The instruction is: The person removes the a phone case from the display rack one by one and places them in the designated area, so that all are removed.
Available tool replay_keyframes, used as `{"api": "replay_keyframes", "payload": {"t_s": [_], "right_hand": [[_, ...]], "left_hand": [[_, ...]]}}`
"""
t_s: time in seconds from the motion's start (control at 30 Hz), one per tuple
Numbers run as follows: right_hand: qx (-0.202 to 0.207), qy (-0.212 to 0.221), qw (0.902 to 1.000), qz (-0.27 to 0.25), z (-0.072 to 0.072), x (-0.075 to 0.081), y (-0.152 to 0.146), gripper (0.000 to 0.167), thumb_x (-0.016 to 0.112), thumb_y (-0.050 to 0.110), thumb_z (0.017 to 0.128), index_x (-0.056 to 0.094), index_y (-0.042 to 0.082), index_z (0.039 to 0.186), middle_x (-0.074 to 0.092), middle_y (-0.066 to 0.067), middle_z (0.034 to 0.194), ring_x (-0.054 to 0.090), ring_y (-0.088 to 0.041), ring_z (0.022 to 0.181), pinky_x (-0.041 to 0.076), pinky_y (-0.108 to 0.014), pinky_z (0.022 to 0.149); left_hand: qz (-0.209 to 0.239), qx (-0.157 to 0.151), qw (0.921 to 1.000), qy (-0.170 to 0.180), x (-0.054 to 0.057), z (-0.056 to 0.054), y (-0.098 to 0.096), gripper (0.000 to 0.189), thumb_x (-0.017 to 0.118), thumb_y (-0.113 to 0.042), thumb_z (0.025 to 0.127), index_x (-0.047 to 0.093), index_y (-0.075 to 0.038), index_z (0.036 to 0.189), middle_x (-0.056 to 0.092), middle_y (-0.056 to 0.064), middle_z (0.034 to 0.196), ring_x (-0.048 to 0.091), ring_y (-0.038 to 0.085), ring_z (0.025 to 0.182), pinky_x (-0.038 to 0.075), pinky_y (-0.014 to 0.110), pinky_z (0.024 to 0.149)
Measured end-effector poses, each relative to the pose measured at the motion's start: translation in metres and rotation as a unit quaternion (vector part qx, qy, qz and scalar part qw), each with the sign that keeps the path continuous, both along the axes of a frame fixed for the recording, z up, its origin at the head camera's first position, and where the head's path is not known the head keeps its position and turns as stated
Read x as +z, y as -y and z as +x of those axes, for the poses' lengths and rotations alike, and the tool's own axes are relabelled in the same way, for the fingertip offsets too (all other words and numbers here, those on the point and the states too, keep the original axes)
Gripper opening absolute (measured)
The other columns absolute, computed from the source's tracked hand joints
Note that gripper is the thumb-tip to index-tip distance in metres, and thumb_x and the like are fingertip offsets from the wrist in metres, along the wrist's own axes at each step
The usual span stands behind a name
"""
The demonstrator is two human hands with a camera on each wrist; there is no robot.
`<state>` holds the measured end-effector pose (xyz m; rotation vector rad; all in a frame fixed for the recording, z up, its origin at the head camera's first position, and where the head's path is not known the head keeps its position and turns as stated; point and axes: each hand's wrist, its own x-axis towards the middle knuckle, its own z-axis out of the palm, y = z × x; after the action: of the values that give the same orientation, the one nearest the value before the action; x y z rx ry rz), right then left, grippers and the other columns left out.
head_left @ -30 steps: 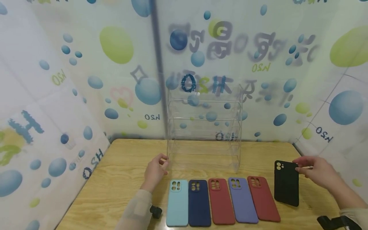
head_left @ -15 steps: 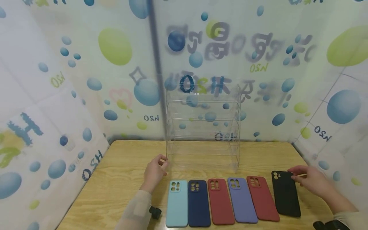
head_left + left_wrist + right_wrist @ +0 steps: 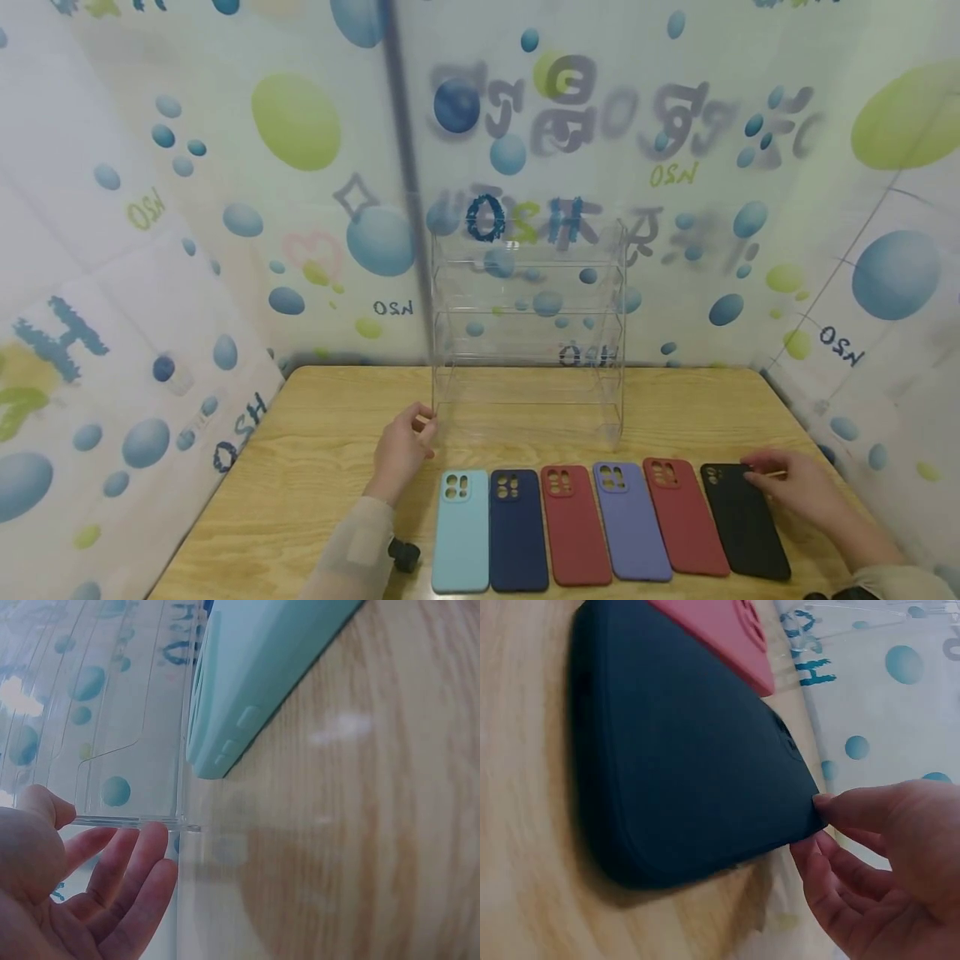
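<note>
My right hand (image 3: pixel 798 492) pinches the top corner of a black phone case (image 3: pixel 750 529) between thumb and fingers. In the right wrist view this black case (image 3: pixel 690 757) lies low over the wood, its camera cutout near the fingertips. To its left, a red phone case (image 3: pixel 686 521) lies beside it. My left hand (image 3: pixel 405 446) is at the lower left edge of a clear stepped display rack (image 3: pixel 528 412). Seen from the left wrist, the thumb and fingers of the left hand (image 3: pixel 105 885) hold the edge of the rack's clear side panel (image 3: pixel 142 750) between them.
Left of the red case lie a purple case (image 3: pixel 633 525), another red case (image 3: pixel 577 529), a navy case (image 3: pixel 519 533) and a light blue case (image 3: pixel 461 537), in a row on the wooden table (image 3: pixel 300 467). A patterned curtain (image 3: pixel 300 217) stands behind the rack.
My right hand has brought the black phone case down and toward me, from tilted upright to nearly flat beside the red case. The left hand stays at the rack.
</note>
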<state>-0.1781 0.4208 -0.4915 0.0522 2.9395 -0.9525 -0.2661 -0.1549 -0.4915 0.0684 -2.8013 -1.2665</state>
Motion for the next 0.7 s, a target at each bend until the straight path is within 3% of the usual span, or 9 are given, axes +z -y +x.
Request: {"api": "replay_keyframes", "payload": {"t_s": [0.07,0.33,0.7], "right_hand": [[-0.002,0.000,1.0000,-0.005,0.001,-0.003,0.003,0.033,0.072,0.018,0.096,0.070,-0.008,0.117,0.074,-0.019,0.105,0.071,-0.016,0.084,0.056,-0.026,0.066],[-0.025,0.003,0.9996,0.011,0.006,-0.008,0.014,0.036,0.075,0.025,0.094,0.071,-0.003,0.117,0.074,-0.023,0.109,0.074,-0.036,0.093,0.060,-0.044,0.074],[-0.042,-0.032,0.9979,0.036,0.009,-0.006,0.029,0.037,0.071,0.023,0.097,0.067,-0.004,0.122,0.072,-0.025,0.111,0.072,-0.033,0.089,0.059,-0.043,0.069]], "left_hand": [[-0.001,0.000,1.0000,-0.001,-0.001,0.000,0.000,0.016,0.062,-0.025,0.104,0.067,-0.016,0.115,0.071,0.009,0.102,0.069,0.014,0.061,0.042,0.030,0.050],[-0.001,0.006,1.0000,0.001,0.001,0.002,0.001,0.013,0.063,-0.026,0.103,0.067,-0.017,0.112,0.071,0.008,0.100,0.069,0.016,0.061,0.042,0.029,0.050],[-0.009,0.021,0.9997,0.002,0.003,0.005,0.002,0.019,0.065,-0.027,0.102,0.067,-0.016,0.117,0.072,0.006,0.098,0.067,0.013,0.061,0.043,0.030,0.050]]}}
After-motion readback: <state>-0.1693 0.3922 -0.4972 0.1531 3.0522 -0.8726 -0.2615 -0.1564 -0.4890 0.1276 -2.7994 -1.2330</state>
